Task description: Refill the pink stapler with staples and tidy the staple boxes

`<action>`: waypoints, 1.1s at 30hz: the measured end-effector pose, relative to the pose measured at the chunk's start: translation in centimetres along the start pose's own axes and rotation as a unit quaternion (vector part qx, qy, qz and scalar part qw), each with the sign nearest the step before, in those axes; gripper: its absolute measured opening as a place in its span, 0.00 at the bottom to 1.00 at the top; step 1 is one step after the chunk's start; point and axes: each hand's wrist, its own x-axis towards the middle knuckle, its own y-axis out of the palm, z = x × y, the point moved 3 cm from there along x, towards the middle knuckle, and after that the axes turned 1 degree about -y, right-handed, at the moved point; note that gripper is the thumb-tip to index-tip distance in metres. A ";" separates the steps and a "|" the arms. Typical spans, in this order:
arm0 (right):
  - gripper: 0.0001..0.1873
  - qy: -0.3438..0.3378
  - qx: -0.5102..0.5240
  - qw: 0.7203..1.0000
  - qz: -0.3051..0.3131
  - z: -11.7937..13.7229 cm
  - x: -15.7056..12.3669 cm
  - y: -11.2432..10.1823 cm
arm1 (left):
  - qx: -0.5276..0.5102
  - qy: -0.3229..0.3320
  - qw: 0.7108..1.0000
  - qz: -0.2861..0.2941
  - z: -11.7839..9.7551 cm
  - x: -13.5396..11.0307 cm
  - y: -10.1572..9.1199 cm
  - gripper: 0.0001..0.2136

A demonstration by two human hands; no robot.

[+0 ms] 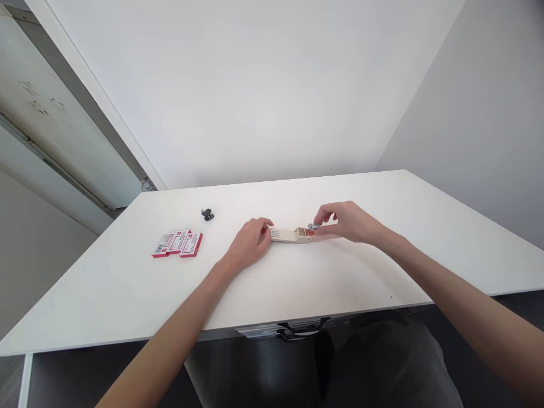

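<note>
A long cream stapler (289,236) with a printed code label lies on the white table in front of me, its right part opened up to show a reddish inside. My left hand (251,241) is closed around the stapler's left end, fingers curled over it. Over the opened part, my right hand (340,221) pinches a small silvery strip of staples (313,226) between thumb and fingers. The right fingers partly hide that end of the stapler, so I cannot tell whether the strip touches it.
Several red and white small boxes (174,242) lie side by side on the left of the table (297,289). Behind them sits a small black staple remover (207,214). A white wall (263,90) rises at the table's back edge. Black handles (302,328) show below the front edge.
</note>
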 end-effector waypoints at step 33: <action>0.17 0.066 0.001 0.996 -0.052 2.1 -4.4 0.7 | -0.004 -0.013 1.000 -0.001 0.1 0.0 0.0 0.12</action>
